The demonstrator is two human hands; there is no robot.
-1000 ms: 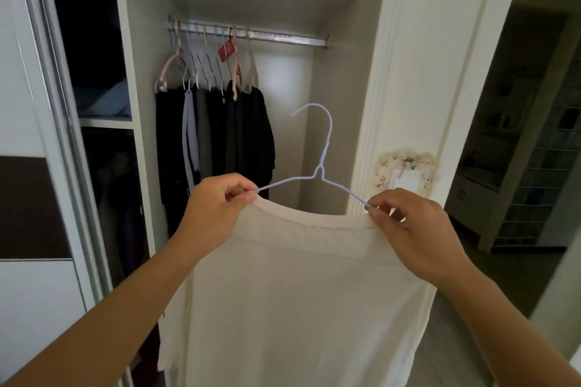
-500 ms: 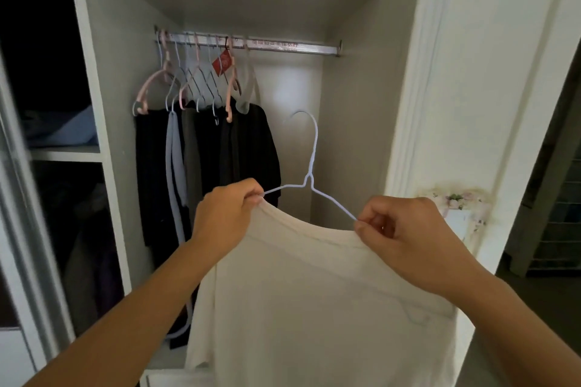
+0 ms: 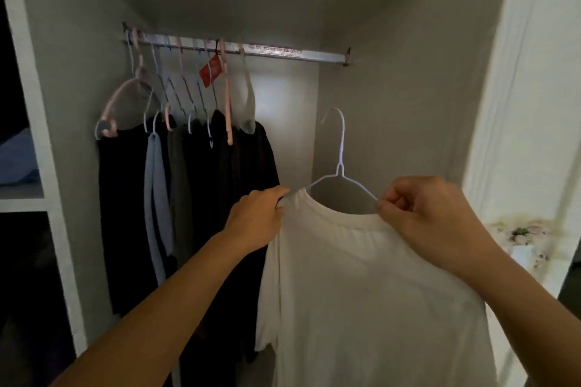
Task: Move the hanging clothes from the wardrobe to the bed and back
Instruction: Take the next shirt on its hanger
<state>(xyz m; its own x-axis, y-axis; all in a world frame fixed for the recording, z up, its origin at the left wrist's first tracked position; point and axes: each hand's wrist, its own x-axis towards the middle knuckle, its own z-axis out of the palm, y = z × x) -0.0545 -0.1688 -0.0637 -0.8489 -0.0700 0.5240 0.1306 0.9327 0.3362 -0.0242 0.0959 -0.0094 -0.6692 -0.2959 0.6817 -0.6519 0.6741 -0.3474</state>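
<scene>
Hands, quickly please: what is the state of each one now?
Left hand: closed, holding the white T-shirt at its shoulder.
Right hand: closed, pinching the T-shirt's other shoulder on the wire hanger.

cream shirt (image 3: 371,292), white wire hanger (image 3: 341,163), black garments (image 3: 220,198), red tag (image 3: 213,72)

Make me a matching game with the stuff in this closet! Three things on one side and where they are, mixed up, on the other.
Things:
1. white shirt
2. red tag
3. dark clothes

Places:
A. dangling up near the rail
B. hanging at the rail's left end
C. on a wire hanger held by the left hand and right hand

Pairs: 1-C, 2-A, 3-B
</scene>
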